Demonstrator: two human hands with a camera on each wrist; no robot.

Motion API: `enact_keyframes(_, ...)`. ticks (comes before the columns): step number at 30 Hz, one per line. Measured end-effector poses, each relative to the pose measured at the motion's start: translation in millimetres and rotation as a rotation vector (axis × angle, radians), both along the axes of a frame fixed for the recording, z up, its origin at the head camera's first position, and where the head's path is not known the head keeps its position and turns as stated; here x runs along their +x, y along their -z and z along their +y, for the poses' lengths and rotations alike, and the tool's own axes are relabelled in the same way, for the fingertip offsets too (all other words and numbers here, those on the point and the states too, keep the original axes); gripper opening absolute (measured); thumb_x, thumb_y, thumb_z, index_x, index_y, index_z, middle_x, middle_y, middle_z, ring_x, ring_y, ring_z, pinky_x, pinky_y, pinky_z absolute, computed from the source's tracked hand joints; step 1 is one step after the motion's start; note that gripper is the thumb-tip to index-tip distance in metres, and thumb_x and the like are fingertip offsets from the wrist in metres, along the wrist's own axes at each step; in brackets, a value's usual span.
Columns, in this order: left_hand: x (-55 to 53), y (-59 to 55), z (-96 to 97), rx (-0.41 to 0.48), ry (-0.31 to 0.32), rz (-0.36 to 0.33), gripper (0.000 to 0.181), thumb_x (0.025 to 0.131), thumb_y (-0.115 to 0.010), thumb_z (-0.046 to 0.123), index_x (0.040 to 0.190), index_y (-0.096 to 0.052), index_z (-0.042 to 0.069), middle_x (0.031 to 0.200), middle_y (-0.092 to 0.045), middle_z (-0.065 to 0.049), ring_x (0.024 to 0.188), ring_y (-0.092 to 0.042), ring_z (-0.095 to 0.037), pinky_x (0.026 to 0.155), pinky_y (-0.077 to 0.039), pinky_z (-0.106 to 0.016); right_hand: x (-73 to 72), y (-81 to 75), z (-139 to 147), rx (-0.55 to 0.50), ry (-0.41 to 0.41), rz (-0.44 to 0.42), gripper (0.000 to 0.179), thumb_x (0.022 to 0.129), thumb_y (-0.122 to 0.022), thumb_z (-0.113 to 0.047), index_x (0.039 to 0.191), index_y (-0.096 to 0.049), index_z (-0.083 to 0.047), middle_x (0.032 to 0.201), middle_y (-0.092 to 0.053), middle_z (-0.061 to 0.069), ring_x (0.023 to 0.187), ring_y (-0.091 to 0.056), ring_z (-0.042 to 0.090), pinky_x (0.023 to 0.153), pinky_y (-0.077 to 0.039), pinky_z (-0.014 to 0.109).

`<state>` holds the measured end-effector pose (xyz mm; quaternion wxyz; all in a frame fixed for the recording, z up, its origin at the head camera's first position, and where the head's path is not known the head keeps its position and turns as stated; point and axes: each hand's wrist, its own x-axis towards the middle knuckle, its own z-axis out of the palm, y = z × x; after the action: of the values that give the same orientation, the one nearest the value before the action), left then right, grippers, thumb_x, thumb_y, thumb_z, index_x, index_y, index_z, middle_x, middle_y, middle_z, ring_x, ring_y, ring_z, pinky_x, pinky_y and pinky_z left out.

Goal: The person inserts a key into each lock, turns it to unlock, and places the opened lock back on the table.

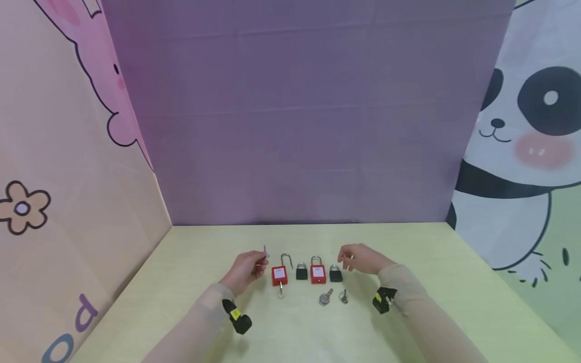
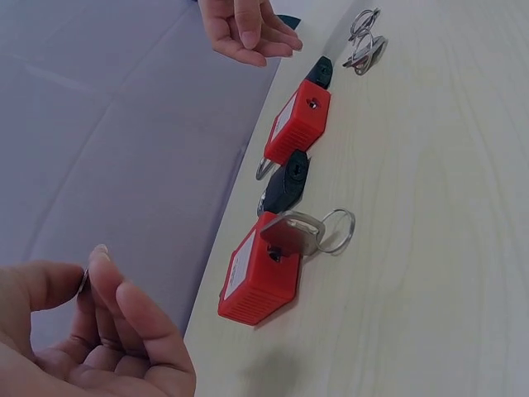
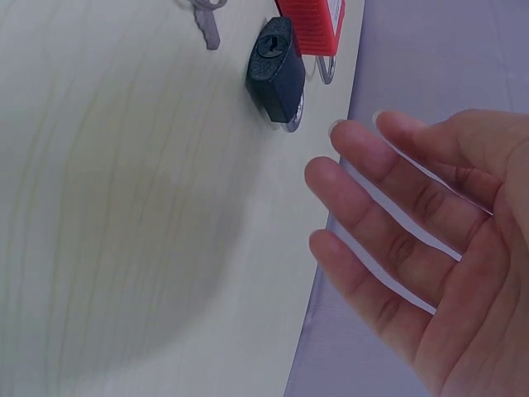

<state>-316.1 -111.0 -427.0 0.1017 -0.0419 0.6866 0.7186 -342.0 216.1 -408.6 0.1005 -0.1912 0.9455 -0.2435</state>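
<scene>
My left hand (image 1: pixel 248 267) pinches a small metal key (image 1: pixel 265 250) between thumb and fingertips, raised left of the padlocks; most of it is hidden by the fingers in the left wrist view. Closest to that hand is a red padlock (image 1: pixel 279 276) with its shackle swung open and a ringed key (image 2: pixel 295 234) in its keyhole. To its right follow a black padlock (image 1: pixel 301 273), a second red padlock (image 1: pixel 318 275) and a second black padlock (image 3: pixel 278 74), all with shackles down. Beside this last one my right hand (image 3: pixel 413 223) hovers, fingers loosely bent, holding nothing.
In front of the row, two ringed keys lie on the pale wooden table (image 1: pixel 290 338): a left one (image 1: pixel 325 297) and a right one (image 1: pixel 344 296). A purple cloth wall (image 1: pixel 299 126) rises behind the table, with printed panels at both sides.
</scene>
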Motion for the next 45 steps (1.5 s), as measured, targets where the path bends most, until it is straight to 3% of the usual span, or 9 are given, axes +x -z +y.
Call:
enact_keyframes(14, -1.9, 2.3, -1.0, -0.042, 0.028, -0.050, 0.032, 0.099, -0.049, 0.017, 0.118, -0.054, -0.008, 0.092, -0.060, -0.008, 0.074, -0.054, -0.013, 0.069, -0.048, -0.024, 1.2, 1.3, -1, -0.011, 0.001, -0.002, 0.015, 0.095, -0.050, -0.004, 0.098, -0.064, -0.008, 0.084, -0.064, -0.002, 0.076, -0.061, 0.012, 0.072, -0.052, 0.032)
enact_keyframes(36, 0.4, 3.3, -3.0, -0.069, 0.073, -0.070, 0.034, 0.099, -0.045, 0.017, 0.119, -0.054, -0.009, 0.091, -0.062, -0.009, 0.070, -0.054, -0.011, 0.065, -0.047, -0.022, 0.3, 2.1, -4, -0.015, -0.003, -0.007, 0.015, 0.095, -0.050, -0.004, 0.098, -0.064, -0.008, 0.086, -0.065, -0.001, 0.077, -0.062, 0.014, 0.072, -0.052, 0.032)
enact_keyframes(41, -0.3, 4.1, -2.4, -0.076, 0.071, -0.075, 0.033, 0.099, -0.045, 0.016, 0.118, -0.054, -0.009, 0.090, -0.062, -0.008, 0.069, -0.054, -0.011, 0.065, -0.047, -0.022, 1.7, -1.0, -14, 0.000, -0.009, -0.006, 0.014, 0.095, -0.052, -0.005, 0.099, -0.064, -0.009, 0.090, -0.066, 0.000, 0.079, -0.062, 0.014, 0.074, -0.052, 0.033)
enact_keyframes(45, 0.5, 4.0, -2.1, -0.081, 0.071, -0.072, 0.033, 0.099, -0.045, 0.017, 0.118, -0.054, -0.009, 0.090, -0.062, -0.008, 0.069, -0.053, -0.011, 0.064, -0.047, -0.022, 4.9, -4.8, -33, 0.050, -0.048, 0.043, 0.010, 0.095, -0.056, -0.008, 0.099, -0.064, -0.011, 0.094, -0.067, 0.001, 0.083, -0.062, 0.012, 0.077, -0.053, 0.035)
